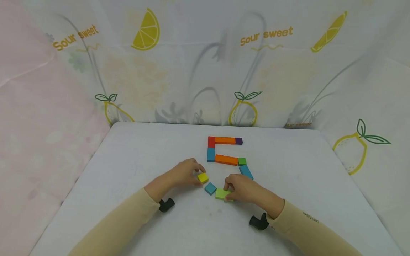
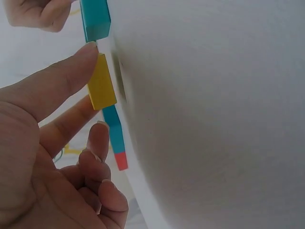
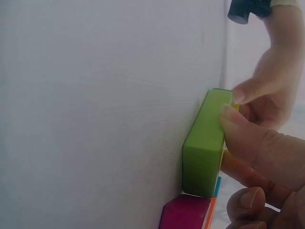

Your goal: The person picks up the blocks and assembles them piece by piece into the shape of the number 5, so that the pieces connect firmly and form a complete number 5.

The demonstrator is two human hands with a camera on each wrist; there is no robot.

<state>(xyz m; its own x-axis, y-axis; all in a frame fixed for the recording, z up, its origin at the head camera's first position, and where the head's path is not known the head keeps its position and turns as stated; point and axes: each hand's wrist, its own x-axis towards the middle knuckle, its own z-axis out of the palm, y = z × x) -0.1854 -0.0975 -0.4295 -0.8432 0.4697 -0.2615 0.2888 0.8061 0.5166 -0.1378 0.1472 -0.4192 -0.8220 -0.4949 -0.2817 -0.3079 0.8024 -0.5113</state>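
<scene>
My left hand (image 1: 185, 172) pinches a small yellow block (image 1: 203, 177) between thumb and forefinger, its other fingers curled in the left wrist view. Just right of the yellow block, a blue block (image 1: 210, 188) lies turned on the white table. Thumb and forefinger of my right hand (image 1: 244, 187) grip a longer light green block (image 1: 221, 194), whose near corner comes close to the blue one. In the right wrist view, a magenta block (image 3: 186, 212) sits against the end of the light green block; my right hand hides it in the head view.
Farther back on the table (image 1: 153, 145) lies a row of blocks: red (image 1: 211, 142), blue (image 1: 210, 154), two orange bars (image 1: 225, 140), purple (image 1: 238, 141) and green (image 1: 242, 161). A slanted blue bar (image 1: 246, 172) lies right behind my right hand. A printed curtain (image 1: 192, 71) hangs behind.
</scene>
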